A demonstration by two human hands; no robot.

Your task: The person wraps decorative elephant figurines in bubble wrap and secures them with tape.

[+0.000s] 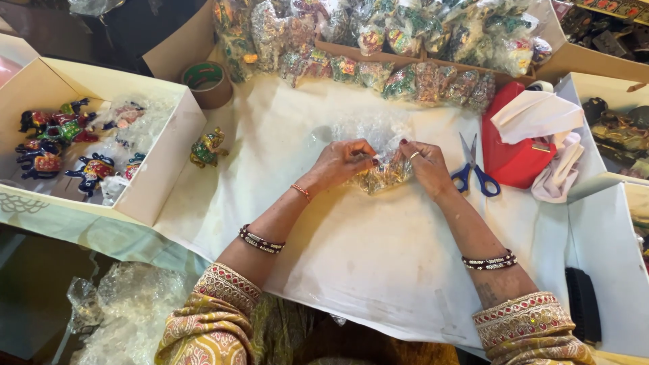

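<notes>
Left of frame, an open box (162,162) holds painted elephant figurines (61,145), several blurred under wrap; one unwrapped elephant (207,149) stands beside it. A white sheet (378,257) covers the table; wrapped pieces (412,81) line the upper edge. At centre, left hand (341,164) and right hand (424,165) pinch bubble wrap (368,132) around a half-hidden figurine (382,177), fingers curled closed. Blue scissors (475,172) lie right.

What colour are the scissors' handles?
Blue, on the scissors lying right of the right hand; head view shows it.
</notes>
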